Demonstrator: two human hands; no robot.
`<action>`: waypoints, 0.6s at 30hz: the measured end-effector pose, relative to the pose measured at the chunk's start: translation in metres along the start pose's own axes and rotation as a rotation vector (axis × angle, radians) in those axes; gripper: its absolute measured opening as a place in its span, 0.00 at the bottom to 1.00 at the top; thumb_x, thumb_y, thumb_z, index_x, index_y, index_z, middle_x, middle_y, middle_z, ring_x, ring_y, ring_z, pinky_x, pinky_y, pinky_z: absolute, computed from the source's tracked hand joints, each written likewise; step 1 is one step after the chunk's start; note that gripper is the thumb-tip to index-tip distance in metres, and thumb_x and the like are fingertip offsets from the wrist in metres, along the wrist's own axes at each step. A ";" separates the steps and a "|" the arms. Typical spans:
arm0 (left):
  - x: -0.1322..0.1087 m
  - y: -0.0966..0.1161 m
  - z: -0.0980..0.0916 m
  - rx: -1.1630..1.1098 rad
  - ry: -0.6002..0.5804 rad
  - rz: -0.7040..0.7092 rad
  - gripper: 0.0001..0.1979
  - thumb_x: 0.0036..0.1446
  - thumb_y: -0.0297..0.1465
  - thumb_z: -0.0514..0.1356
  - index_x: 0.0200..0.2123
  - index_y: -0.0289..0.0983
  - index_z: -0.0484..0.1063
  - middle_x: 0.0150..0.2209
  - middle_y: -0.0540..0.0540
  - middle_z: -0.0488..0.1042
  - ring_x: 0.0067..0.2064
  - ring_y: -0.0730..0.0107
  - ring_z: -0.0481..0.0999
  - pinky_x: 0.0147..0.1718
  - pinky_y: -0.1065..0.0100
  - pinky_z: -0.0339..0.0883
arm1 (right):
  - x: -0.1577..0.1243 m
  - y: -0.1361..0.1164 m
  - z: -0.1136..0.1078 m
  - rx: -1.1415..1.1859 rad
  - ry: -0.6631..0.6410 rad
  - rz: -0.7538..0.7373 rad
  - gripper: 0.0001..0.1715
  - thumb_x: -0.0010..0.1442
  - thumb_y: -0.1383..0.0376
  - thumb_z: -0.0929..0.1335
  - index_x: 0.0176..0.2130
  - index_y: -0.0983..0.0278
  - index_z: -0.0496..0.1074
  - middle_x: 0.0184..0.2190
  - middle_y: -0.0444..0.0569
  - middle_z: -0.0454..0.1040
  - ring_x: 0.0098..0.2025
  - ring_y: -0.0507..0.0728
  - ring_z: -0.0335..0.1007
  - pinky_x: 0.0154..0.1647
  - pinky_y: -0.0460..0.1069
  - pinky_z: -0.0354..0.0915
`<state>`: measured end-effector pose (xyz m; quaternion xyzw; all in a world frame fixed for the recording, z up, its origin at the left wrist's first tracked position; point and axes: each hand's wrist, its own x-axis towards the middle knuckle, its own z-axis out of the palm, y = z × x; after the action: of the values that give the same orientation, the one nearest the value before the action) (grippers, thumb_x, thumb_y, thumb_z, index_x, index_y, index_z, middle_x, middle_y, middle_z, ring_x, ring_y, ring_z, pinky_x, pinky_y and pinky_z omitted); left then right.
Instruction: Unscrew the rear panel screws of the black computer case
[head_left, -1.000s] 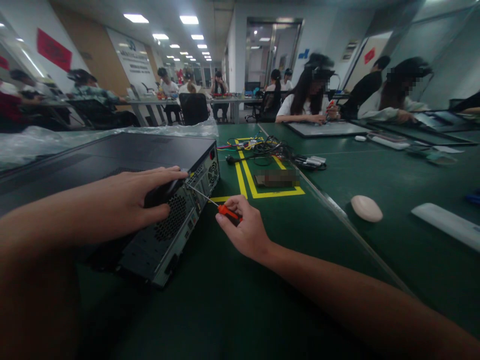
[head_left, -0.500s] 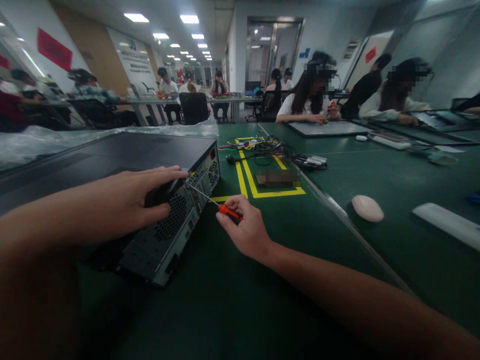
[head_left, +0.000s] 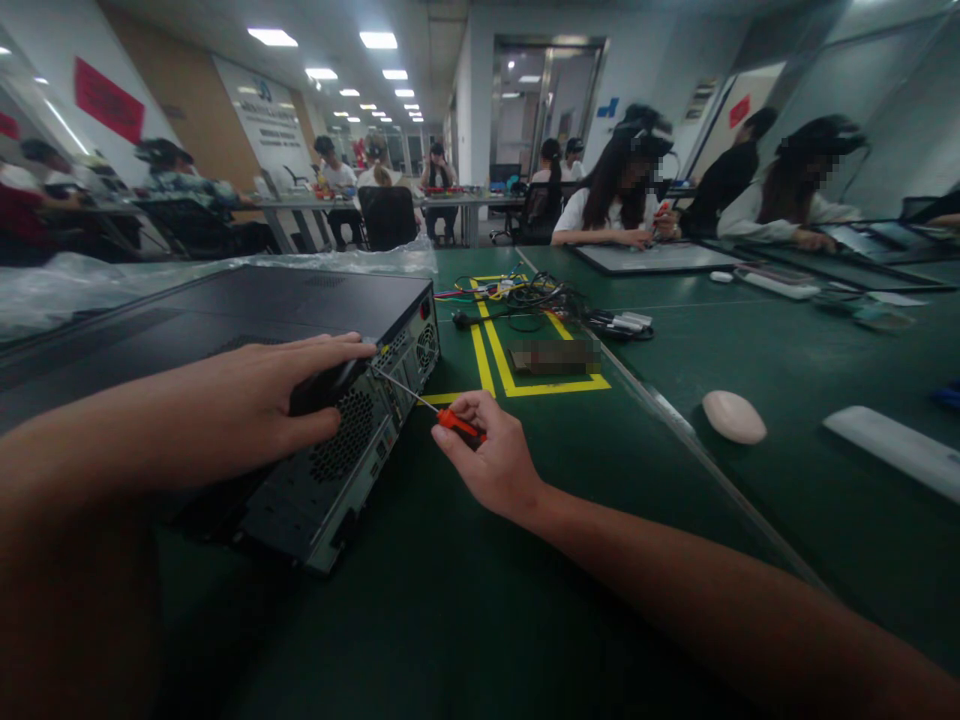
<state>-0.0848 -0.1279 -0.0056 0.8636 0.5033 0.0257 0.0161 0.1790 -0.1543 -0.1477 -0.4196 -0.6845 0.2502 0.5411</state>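
One desktop computer case (head_left: pixel 337 300) lies flat on the left part of the green surface (head_left: pixel 637 460), its rear panel (head_left: pixel 406 364) turned toward the right and the wearer. The panel carries a fan grille (head_left: pixel 426 343) at its far end and a perforated vent (head_left: pixel 351 440) nearer the wearer.

Left hand (head_left: pixel 289 385): rests over the upper rear edge of the case. The fingers are extended close together along the top; the thumb is set wide of them, against the rear side. A dark part shows between thumb and fingers; whether it belongs to the case cannot be told.

Right hand (head_left: pixel 491 450): fingers closed around the orange and black handle of a screwdriver (head_left: pixel 459 425). The shaft slants up to the rear panel, its tip just below the left fingertips. Engagement with a screw cannot be made out.

Adjacent items: a cable bundle (head_left: pixel 544 298) lies right of the case, toward the far edge of the surface. Yellow tape (head_left: pixel 555 387) outlines an area containing a brown flat object (head_left: pixel 551 357), obscured by pixelation. A clear plastic sheet (head_left: pixel 352 258) lies behind the case along the far edge. Beyond a diagonal seam strip (head_left: pixel 667 405), a pale oval object (head_left: pixel 733 417) sits near a white elongated bar (head_left: pixel 892 450).
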 end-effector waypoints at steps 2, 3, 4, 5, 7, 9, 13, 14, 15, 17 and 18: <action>0.000 0.001 -0.001 -0.004 -0.002 -0.003 0.40 0.62 0.51 0.56 0.75 0.48 0.58 0.70 0.45 0.68 0.62 0.46 0.78 0.60 0.50 0.71 | 0.000 -0.001 0.000 -0.002 0.002 0.003 0.10 0.64 0.58 0.71 0.42 0.58 0.69 0.35 0.44 0.75 0.37 0.56 0.74 0.42 0.53 0.69; 0.000 0.001 0.000 -0.005 0.000 0.002 0.40 0.62 0.50 0.57 0.75 0.48 0.58 0.70 0.46 0.68 0.62 0.47 0.78 0.60 0.51 0.71 | 0.000 -0.001 0.000 -0.004 0.003 0.004 0.10 0.64 0.58 0.71 0.42 0.58 0.69 0.35 0.44 0.75 0.36 0.56 0.74 0.42 0.53 0.69; -0.001 0.001 0.000 -0.005 0.001 0.006 0.39 0.62 0.50 0.57 0.75 0.49 0.57 0.70 0.47 0.69 0.61 0.48 0.78 0.60 0.51 0.71 | 0.000 -0.001 0.000 -0.006 0.002 0.004 0.10 0.64 0.58 0.71 0.42 0.58 0.69 0.34 0.44 0.75 0.36 0.56 0.73 0.41 0.53 0.69; -0.001 0.000 0.000 -0.005 0.000 0.008 0.39 0.63 0.50 0.57 0.75 0.50 0.57 0.70 0.47 0.70 0.60 0.50 0.79 0.59 0.52 0.71 | 0.000 -0.001 -0.001 -0.009 0.001 0.003 0.10 0.64 0.58 0.71 0.42 0.58 0.69 0.34 0.44 0.75 0.35 0.56 0.73 0.40 0.53 0.68; 0.000 0.000 0.001 -0.002 -0.007 -0.001 0.38 0.64 0.49 0.56 0.75 0.51 0.56 0.69 0.48 0.70 0.58 0.51 0.80 0.56 0.54 0.74 | 0.000 -0.001 -0.001 -0.013 0.002 -0.003 0.10 0.64 0.58 0.72 0.42 0.59 0.70 0.34 0.44 0.75 0.34 0.55 0.72 0.40 0.52 0.68; 0.000 -0.001 0.001 0.002 -0.011 -0.001 0.38 0.64 0.49 0.57 0.75 0.51 0.56 0.70 0.49 0.69 0.61 0.50 0.78 0.55 0.55 0.74 | 0.000 -0.001 -0.001 -0.018 0.007 -0.010 0.10 0.64 0.58 0.72 0.42 0.59 0.70 0.34 0.44 0.75 0.34 0.55 0.72 0.40 0.52 0.67; 0.000 -0.001 0.002 0.001 -0.003 0.002 0.38 0.64 0.48 0.57 0.76 0.51 0.55 0.71 0.49 0.67 0.63 0.52 0.77 0.58 0.55 0.72 | 0.001 -0.001 -0.002 -0.033 0.015 -0.018 0.09 0.64 0.58 0.71 0.42 0.59 0.71 0.34 0.44 0.75 0.34 0.55 0.71 0.40 0.52 0.67; 0.000 -0.001 0.001 0.000 0.000 -0.001 0.39 0.64 0.48 0.57 0.75 0.50 0.55 0.72 0.49 0.67 0.63 0.51 0.77 0.60 0.54 0.71 | 0.001 -0.002 -0.002 -0.036 0.016 -0.019 0.09 0.64 0.58 0.71 0.41 0.59 0.71 0.33 0.44 0.75 0.34 0.55 0.71 0.40 0.52 0.67; 0.000 0.000 0.001 0.000 0.003 -0.001 0.39 0.63 0.49 0.57 0.75 0.49 0.56 0.72 0.48 0.67 0.63 0.51 0.77 0.61 0.53 0.70 | 0.001 -0.002 -0.002 -0.039 0.018 -0.019 0.09 0.64 0.58 0.71 0.41 0.59 0.71 0.33 0.44 0.75 0.34 0.55 0.71 0.40 0.52 0.67; 0.000 0.002 0.000 0.001 0.008 -0.004 0.40 0.62 0.50 0.57 0.75 0.49 0.57 0.71 0.48 0.67 0.63 0.49 0.76 0.62 0.51 0.69 | 0.001 -0.002 -0.002 -0.044 0.017 -0.020 0.09 0.64 0.58 0.71 0.41 0.59 0.71 0.34 0.44 0.75 0.34 0.56 0.71 0.40 0.52 0.67; 0.000 0.002 0.000 0.002 0.004 -0.009 0.40 0.61 0.51 0.56 0.75 0.50 0.57 0.71 0.49 0.67 0.63 0.48 0.77 0.62 0.50 0.70 | 0.001 -0.002 -0.002 -0.044 0.017 -0.020 0.09 0.65 0.57 0.71 0.41 0.59 0.71 0.34 0.44 0.75 0.34 0.56 0.71 0.40 0.52 0.67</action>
<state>-0.0830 -0.1294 -0.0052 0.8611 0.5074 0.0269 0.0141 0.1804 -0.1552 -0.1448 -0.4268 -0.6894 0.2262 0.5399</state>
